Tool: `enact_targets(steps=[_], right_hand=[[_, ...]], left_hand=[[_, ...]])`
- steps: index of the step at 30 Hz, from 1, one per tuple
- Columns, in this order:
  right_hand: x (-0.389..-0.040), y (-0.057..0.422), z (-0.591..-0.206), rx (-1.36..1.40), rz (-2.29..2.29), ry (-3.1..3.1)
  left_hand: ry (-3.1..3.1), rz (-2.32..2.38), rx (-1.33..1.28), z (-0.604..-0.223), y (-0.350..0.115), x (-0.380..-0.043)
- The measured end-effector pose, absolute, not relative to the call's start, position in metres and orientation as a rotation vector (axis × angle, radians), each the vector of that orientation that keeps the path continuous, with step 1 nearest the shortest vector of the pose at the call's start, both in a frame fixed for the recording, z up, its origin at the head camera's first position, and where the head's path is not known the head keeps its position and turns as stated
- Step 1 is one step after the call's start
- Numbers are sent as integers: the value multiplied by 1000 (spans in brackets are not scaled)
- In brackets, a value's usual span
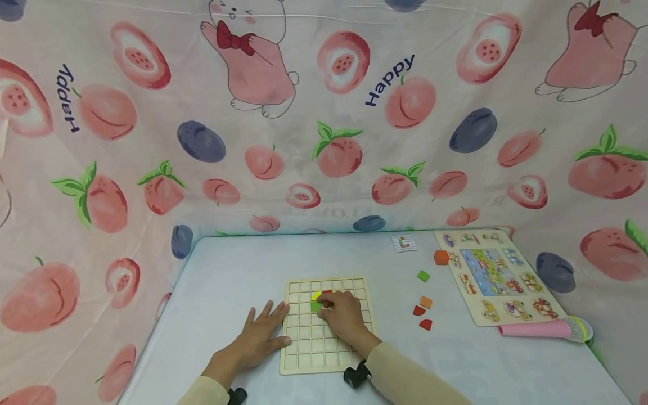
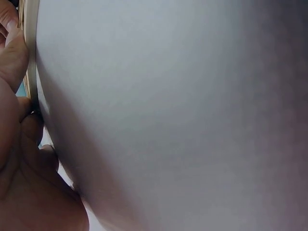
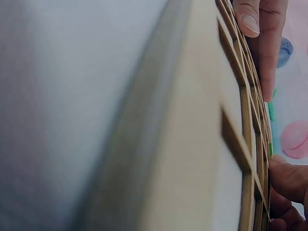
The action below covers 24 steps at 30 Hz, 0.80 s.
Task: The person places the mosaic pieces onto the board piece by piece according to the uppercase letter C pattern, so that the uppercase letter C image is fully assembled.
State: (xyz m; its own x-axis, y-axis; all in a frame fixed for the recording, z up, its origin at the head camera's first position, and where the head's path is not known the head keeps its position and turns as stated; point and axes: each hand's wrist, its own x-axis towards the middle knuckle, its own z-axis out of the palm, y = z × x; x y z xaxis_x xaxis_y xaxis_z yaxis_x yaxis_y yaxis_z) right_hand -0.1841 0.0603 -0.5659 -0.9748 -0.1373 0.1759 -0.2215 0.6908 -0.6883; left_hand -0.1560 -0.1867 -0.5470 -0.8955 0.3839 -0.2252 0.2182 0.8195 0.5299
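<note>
A pale wooden grid board (image 1: 298, 357) lies on the white table. My left hand (image 1: 259, 336) rests with its fingers spread along the board's left edge, fingertips and thumb right at the rim. My right hand (image 1: 345, 319) is over the upper middle of the grid, its fingers bent down to the cells. Thumb and index fingertips are right at a green square tile (image 1: 315, 307) and a yellow tile (image 1: 316, 295). A red tile (image 1: 327, 292) shows behind the knuckles. I cannot tell whether the right fingers pinch a tile, since the hand covers part of that spot.
Right of the board lie a green tile (image 1: 423, 275), orange square (image 1: 426, 302) and red quarter-round tiles (image 1: 419, 310). A pattern card (image 1: 404, 243) is at the back. An orange hexagon (image 1: 441, 257) touches a picture puzzle board (image 1: 478, 312), beside a pink microphone-shaped toy (image 1: 536, 329).
</note>
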Motion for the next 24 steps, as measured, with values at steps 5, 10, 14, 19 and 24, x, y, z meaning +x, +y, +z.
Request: enact_targets(steps=[5,10,14,19,24], right_hand=[[-184,60,-566,285,1185,-2782],[-186,61,-566,260,1242,-2758],[-188,61,-568,252,1297,-2733],[-186,65,-568,236,1399,-2703],[-185,74,-553,225,1511,-2679]], left_hand=[[2684,721,454,-545,-185,-155],[2689,712,452,-546,-186,-155],[2690,715,449,-547,-186,-156],[2681,726,447,-549,-187,-156],[2679,739,441,-551,-187,-157]])
